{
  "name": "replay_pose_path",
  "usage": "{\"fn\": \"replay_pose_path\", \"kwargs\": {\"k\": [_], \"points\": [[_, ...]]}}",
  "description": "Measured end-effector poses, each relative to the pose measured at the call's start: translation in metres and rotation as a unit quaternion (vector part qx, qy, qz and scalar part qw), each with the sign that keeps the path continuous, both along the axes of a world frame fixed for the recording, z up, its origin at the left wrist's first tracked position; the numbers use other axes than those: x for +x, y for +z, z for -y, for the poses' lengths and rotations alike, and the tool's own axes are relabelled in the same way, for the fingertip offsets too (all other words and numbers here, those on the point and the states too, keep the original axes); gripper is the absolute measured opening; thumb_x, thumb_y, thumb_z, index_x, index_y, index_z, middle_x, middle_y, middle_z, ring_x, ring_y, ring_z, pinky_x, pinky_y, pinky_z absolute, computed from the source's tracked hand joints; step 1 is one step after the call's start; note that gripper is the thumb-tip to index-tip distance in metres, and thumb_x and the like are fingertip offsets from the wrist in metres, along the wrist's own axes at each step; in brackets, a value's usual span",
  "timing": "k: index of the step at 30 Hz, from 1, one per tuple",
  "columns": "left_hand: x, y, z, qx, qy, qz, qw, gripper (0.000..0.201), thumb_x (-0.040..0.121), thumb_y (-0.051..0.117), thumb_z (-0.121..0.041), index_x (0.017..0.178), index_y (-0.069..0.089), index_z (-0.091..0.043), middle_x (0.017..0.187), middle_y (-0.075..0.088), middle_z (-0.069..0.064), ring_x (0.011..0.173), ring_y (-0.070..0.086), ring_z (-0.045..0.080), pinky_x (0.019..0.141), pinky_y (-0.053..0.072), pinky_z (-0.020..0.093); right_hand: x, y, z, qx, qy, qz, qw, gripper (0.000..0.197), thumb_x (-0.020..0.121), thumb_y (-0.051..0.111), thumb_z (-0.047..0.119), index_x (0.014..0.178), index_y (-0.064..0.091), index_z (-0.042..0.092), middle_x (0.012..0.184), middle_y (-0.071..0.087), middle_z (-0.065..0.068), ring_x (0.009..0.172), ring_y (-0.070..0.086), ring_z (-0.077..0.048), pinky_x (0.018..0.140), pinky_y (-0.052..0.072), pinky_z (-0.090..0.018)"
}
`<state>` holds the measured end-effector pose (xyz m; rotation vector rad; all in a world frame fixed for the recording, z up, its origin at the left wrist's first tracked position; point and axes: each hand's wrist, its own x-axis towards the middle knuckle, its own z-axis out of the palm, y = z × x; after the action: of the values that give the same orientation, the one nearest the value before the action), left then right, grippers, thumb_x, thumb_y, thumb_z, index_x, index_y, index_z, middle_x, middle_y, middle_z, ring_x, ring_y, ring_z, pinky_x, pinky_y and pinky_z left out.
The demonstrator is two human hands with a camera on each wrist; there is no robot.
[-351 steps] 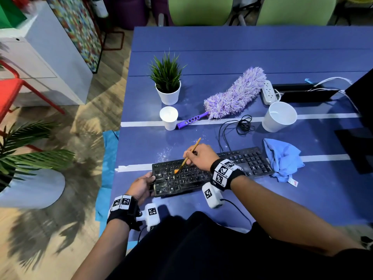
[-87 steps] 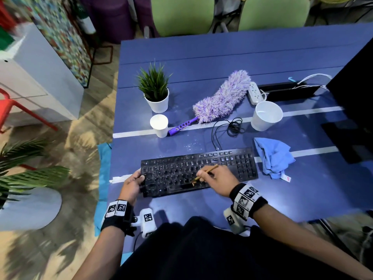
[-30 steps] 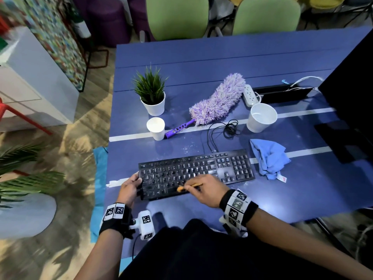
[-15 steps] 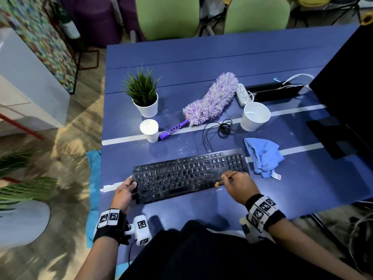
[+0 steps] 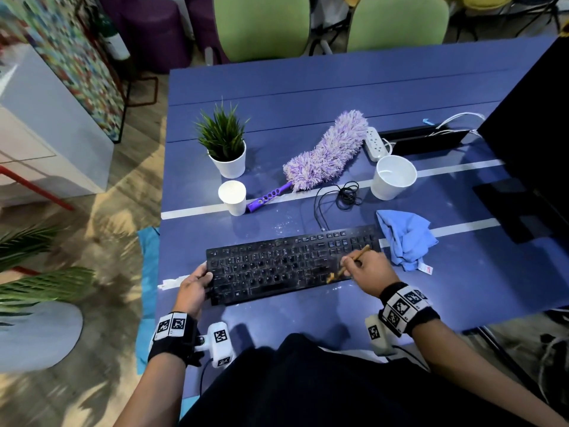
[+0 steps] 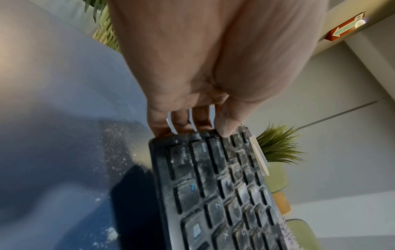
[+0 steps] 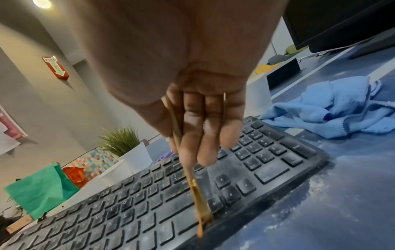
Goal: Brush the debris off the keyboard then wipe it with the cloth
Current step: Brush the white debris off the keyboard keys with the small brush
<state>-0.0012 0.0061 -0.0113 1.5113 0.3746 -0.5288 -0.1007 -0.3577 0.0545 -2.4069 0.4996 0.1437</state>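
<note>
With the left hand [image 5: 193, 288] gripping the left end of the dusty black keyboard [image 5: 289, 261] at lower centre of the blue surface [image 5: 354, 87], the right hand [image 5: 368, 269] pinching the thin wooden-handled brush [image 5: 348, 266] should sweep short strokes toward the near edge.

The left hand [image 6: 213, 71] fills the upper middle of the view, reaching down to the end of the black keyboard [image 6: 218, 191]. Its fingers [image 6: 181, 123] curl under the keyboard's end edge while the thumb presses on the top corner keys, so the hand grips that end. The keys are dulled with pale dust. White specks and crumbs lie scattered on the blue surface [image 6: 64, 135] just beside the keyboard. Beyond the keyboard's far edge, a spiky green plant [image 6: 278, 148] shows against a grey wall. A red arrow sign [image 6: 346, 27] hangs at the upper right.
</note>
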Motion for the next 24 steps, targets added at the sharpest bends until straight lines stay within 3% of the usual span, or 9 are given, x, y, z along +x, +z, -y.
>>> {"fn": "replay_pose_path", "kwargs": {"k": [3, 7, 8, 11, 15, 18, 22, 24], "points": [[0.001, -0.002, 0.0, 0.0, 0.002, 0.001, 1.0, 0.041, 0.099, 0.036, 0.004, 0.135, 0.053, -0.004, 0.118, 0.063, 0.016, 0.093, 0.061, 0.022, 0.081, 0.05, 0.032, 0.002, -0.002, 0.006, 0.011, -0.052, 0.052, 0.997, 0.025, 0.097, 0.051, 0.03, 0.085, 0.071, 0.02, 0.072, 0.073, 0.0, 0.075, 0.068, -0.018, 0.076, 0.054, -0.032], [0.0, -0.003, -0.001, 0.001, 0.006, 0.007, 1.0, 0.04, 0.099, 0.035, 0.004, 0.135, 0.053, -0.004, 0.118, 0.063, 0.017, 0.093, 0.062, 0.021, 0.078, 0.053, 0.031, 0.006, -0.003, 0.009, 0.032, -0.026, -0.017, 0.999, 0.029, 0.095, 0.052, 0.031, 0.075, 0.071, 0.022, 0.066, 0.072, 0.004, 0.068, 0.067, -0.01, 0.077, 0.056, -0.032], [0.0, -0.003, -0.001, -0.002, 0.007, 0.008, 1.0, 0.04, 0.1, 0.036, 0.004, 0.135, 0.053, -0.004, 0.118, 0.063, 0.016, 0.092, 0.062, 0.021, 0.075, 0.055, 0.029, 0.007, -0.001, 0.007, 0.025, -0.034, -0.002, 0.999, 0.029, 0.096, 0.051, 0.031, 0.076, 0.071, 0.021, 0.067, 0.072, 0.004, 0.068, 0.067, -0.01, 0.076, 0.055, -0.03], [0.0, -0.003, 0.0, -0.012, 0.011, 0.01, 1.0, 0.04, 0.1, 0.036, 0.004, 0.134, 0.053, -0.007, 0.118, 0.063, 0.015, 0.091, 0.062, 0.019, 0.067, 0.056, 0.018, 0.011, 0.0, 0.007, -0.003, -0.057, 0.055, 0.997, 0.028, 0.098, 0.05, 0.036, 0.088, 0.07, 0.02, 0.073, 0.072, 0.001, 0.071, 0.065, -0.016, 0.07, 0.052, -0.029], [-0.001, -0.003, 0.0, -0.018, 0.015, 0.009, 1.0, 0.04, 0.1, 0.036, 0.004, 0.133, 0.054, -0.009, 0.112, 0.066, 0.012, 0.09, 0.063, 0.018, 0.063, 0.056, 0.018, 0.015, -0.007, 0.011, -0.034, -0.07, -0.006, 0.997, 0.037, 0.094, 0.046, 0.042, 0.081, 0.07, 0.018, 0.073, 0.071, -0.004, 0.083, 0.066, -0.026, 0.077, 0.054, -0.036], [-0.001, -0.004, 0.0, -0.019, 0.017, 0.007, 1.0, 0.04, 0.1, 0.036, 0.004, 0.134, 0.054, -0.008, 0.118, 0.064, 0.015, 0.091, 0.063, 0.018, 0.067, 0.056, 0.019, 0.013, 0.0, 0.016, -0.048, -0.061, 0.048, 0.996, 0.029, 0.098, 0.047, 0.036, 0.086, 0.068, 0.019, 0.073, 0.07, -0.006, 0.076, 0.064, -0.027, 0.071, 0.052, -0.035], [0.0, -0.007, -0.002, -0.014, 0.015, 0.003, 1.0, 0.041, 0.099, 0.037, 0.003, 0.137, 0.052, -0.004, 0.121, 0.063, 0.016, 0.096, 0.062, 0.02, 0.077, 0.051, 0.027, 0.008, 0.001, 0.026, -0.101, -0.086, 0.026, 0.991, 0.031, 0.099, 0.046, 0.034, 0.089, 0.069, 0.016, 0.075, 0.07, -0.014, 0.079, 0.064, -0.034, 0.069, 0.051, -0.037], [0.0, -0.007, -0.002, -0.016, 0.013, 0.003, 1.0, 0.041, 0.099, 0.037, 0.004, 0.136, 0.053, -0.004, 0.12, 0.064, 0.015, 0.095, 0.063, 0.019, 0.076, 0.052, 0.026, 0.005, -0.002, 0.03, -0.078, -0.075, -0.009, 0.994, 0.031, 0.097, 0.048, 0.033, 0.084, 0.071, 0.017, 0.072, 0.071, -0.01, 0.078, 0.065, -0.031, 0.07, 0.052, -0.035]]}}
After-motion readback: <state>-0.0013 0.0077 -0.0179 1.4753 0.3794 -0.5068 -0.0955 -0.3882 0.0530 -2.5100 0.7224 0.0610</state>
